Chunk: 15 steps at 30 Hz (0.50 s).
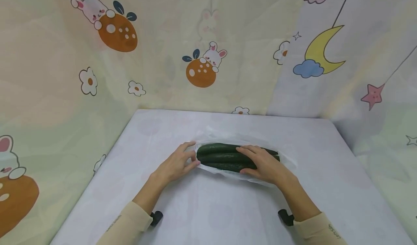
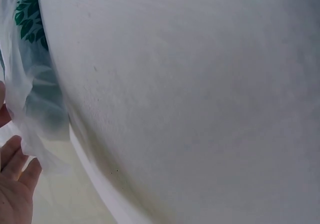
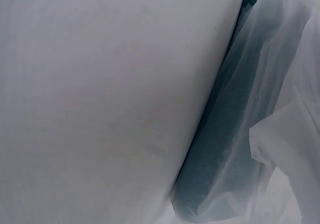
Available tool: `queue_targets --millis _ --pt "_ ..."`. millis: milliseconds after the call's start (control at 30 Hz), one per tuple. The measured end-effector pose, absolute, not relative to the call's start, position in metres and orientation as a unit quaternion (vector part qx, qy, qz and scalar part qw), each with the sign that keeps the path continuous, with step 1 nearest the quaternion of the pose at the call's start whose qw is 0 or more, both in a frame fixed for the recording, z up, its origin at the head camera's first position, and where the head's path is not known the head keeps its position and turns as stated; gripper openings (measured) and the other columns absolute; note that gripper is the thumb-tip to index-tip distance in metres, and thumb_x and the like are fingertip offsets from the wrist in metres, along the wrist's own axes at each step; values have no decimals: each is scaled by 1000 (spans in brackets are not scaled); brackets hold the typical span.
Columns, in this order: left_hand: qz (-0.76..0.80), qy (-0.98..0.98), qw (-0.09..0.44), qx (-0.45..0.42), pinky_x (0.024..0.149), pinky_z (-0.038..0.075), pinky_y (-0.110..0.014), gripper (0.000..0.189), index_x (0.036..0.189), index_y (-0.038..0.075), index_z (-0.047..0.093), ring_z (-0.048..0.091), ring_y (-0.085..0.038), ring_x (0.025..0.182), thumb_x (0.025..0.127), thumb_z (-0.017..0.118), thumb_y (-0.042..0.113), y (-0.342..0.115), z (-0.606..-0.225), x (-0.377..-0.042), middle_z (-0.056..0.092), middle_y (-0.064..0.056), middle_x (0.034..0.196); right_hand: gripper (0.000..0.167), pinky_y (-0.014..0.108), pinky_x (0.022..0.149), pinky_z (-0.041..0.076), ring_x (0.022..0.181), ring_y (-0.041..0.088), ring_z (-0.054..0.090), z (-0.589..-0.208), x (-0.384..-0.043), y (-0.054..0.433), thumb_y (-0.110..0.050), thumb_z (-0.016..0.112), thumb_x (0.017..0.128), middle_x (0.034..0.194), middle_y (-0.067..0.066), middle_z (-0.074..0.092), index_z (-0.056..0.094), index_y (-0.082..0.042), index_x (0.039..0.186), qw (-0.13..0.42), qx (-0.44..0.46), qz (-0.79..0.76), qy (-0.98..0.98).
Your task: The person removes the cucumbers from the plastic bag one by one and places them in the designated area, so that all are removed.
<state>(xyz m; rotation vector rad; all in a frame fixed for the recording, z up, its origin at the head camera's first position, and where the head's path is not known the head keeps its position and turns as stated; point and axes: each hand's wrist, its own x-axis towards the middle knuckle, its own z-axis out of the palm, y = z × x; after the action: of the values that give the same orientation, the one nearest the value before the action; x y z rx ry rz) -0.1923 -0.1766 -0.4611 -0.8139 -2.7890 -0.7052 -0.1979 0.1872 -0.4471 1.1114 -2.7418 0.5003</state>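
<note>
Several dark green cucumbers [image 1: 221, 158] lie side by side in the middle of the table, with thin translucent white plastic [image 1: 208, 170] around and under them. My left hand [image 1: 177, 163] is at their left end, fingers spread and fingertips at the plastic's edge. In the left wrist view its fingers [image 2: 17, 161] lie against the loose plastic [image 2: 32, 129]. My right hand [image 1: 262, 163] rests across the right part of the cucumbers, fingers on top and thumb along the near side. Only the film-covered side of a cucumber [image 3: 220, 134] shows in the right wrist view; the right hand is out of that frame.
The cucumbers lie on a white-covered table [image 1: 215, 208]. Printed fabric walls [image 1: 163, 56] with rabbits, flowers and a moon rise behind and at both sides. Small black devices sit at the left wrist [image 1: 156, 218] and the right wrist [image 1: 286, 218].
</note>
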Motion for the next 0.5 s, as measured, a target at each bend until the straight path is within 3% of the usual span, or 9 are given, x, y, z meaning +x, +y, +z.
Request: queue_targets --millis 233,500 --pt "-222 -935 68 -267 103 49 -44 26 77 26 58 48 -32 140 95 76 34 -176 -463 -193 49 -12 153 78 49 107 46 133 28 56 -453 -203 188 -43 82 85 146 4 59 51 -14 151 53 357 212 -908" --pt "-217 -939 51 -263 103 48 -42 30 73 27 58 46 -31 142 94 76 36 -174 -463 -195 47 -10 155 64 48 105 48 127 28 60 -455 -211 186 -29 82 88 137 6 65 58 -10 144 49 351 238 -904"
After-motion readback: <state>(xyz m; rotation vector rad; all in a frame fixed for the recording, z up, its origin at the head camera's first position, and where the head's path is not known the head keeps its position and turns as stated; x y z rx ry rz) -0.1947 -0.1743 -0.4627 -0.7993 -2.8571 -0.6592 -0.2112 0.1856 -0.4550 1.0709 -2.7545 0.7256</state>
